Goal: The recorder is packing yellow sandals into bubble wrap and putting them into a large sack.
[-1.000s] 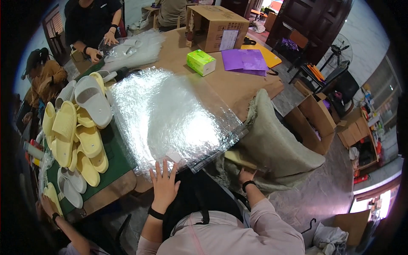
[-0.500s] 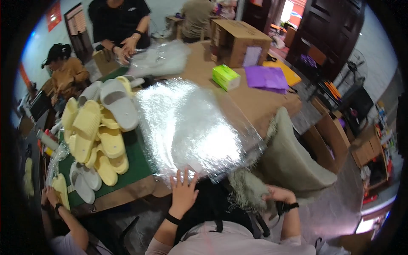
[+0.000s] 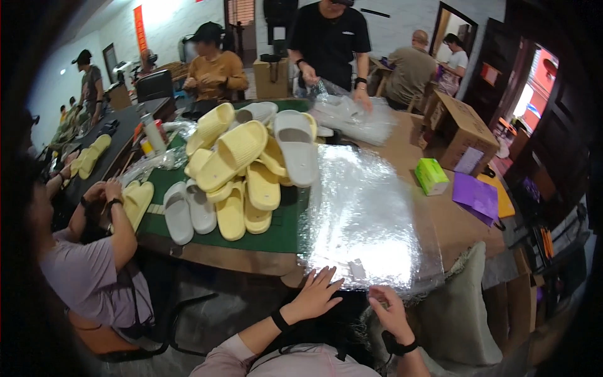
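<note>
Right now the left hand [image 3: 314, 294] lies flat, fingers spread and clamped on nothing, on the near edge of a stack of clear plastic bags [image 3: 367, 220] that spreads across the brown table [image 3: 452, 220] straight ahead at twelve o'clock. The right hand [image 3: 391, 309] sits just beside it at about one o'clock, fingers curled at the same near edge; whether it pinches a sheet or only touches it I cannot tell.

Judging by the glare and the wrinkles, the bags look thin, light, limp and slippery, likely to slide over one another and cling together. A sheet would probably best be taken at the near edge or a corner, with a fingertip pinch, while the flat palm holds the rest down.

At ten o'clock from the stack a heap of yellow and white slippers [image 3: 251, 169] rests on a green mat [image 3: 282, 232]. At two o'clock lie a small green box [image 3: 431, 176] and a purple folder [image 3: 475, 196], with a cardboard box [image 3: 461, 129] beyond. A grey sack [image 3: 468, 308] hangs at four o'clock. Other people work around the table, one seated at nine o'clock
</note>
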Demonstrator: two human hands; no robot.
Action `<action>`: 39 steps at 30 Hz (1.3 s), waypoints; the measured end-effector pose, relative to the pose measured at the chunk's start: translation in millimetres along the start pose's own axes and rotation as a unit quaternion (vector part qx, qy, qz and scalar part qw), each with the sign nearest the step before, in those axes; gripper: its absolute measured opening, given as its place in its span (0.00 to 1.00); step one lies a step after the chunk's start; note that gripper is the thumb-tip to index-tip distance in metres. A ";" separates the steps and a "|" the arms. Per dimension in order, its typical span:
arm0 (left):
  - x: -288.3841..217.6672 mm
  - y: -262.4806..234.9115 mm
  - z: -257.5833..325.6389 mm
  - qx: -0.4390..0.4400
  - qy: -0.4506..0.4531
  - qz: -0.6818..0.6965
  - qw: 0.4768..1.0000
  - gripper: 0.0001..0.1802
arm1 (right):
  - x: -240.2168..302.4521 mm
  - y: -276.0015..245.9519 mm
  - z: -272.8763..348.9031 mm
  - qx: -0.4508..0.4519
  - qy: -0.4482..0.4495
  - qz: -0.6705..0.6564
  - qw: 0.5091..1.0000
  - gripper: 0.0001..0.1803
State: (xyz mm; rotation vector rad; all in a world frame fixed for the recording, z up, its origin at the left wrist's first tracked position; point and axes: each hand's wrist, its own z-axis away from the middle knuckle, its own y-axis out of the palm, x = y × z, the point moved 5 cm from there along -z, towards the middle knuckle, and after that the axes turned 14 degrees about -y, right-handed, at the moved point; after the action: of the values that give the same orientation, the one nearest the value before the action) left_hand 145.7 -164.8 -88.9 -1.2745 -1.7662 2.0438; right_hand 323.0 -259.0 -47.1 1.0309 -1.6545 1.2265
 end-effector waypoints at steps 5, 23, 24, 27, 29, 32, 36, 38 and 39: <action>48.0 -71.5 -4.1 -0.136 -0.091 0.144 0.976 0.32 | 8.8 38.9 -30.0 0.046 -0.169 0.177 0.969 0.24; 321.6 -238.5 -34.4 -0.477 -0.324 0.481 0.661 0.31 | -67.8 90.1 -39.2 0.168 -0.153 0.319 0.920 0.38; 311.8 -240.3 -42.5 -0.465 -0.316 0.487 0.669 0.31 | -70.8 86.3 -37.4 0.170 -0.149 0.317 0.921 0.38; 304.6 -233.0 -42.8 -0.266 -0.331 0.649 0.631 0.14 | -78.2 85.2 -36.8 0.174 -0.141 0.318 0.921 0.39; 293.9 -237.4 -40.6 -0.277 -0.286 0.727 0.559 0.11 | -79.9 86.6 -37.4 0.178 -0.142 0.321 0.919 0.40; 270.1 -263.2 -33.4 -0.373 -0.181 0.703 0.579 0.09 | -78.2 89.5 -36.8 0.175 -0.161 0.366 0.900 0.41; 232.2 -279.5 -20.6 -0.409 -0.096 0.719 0.554 0.06 | -75.3 86.8 -36.6 0.172 -0.157 0.364 0.902 0.39; 199.9 -284.8 -15.5 -0.407 -0.095 0.703 0.575 0.07 | -77.0 85.6 -36.1 0.177 -0.148 0.359 0.905 0.40; 176.2 -289.2 -10.7 -0.419 -0.071 0.691 0.585 0.08 | -75.1 85.4 -36.6 0.189 -0.140 0.375 0.897 0.40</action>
State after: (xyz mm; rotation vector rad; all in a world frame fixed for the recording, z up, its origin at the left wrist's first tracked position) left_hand -72.0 34.7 77.1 -3.8131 -2.0418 1.4020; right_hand 273.5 -196.4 -136.0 0.8271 -2.2015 2.0409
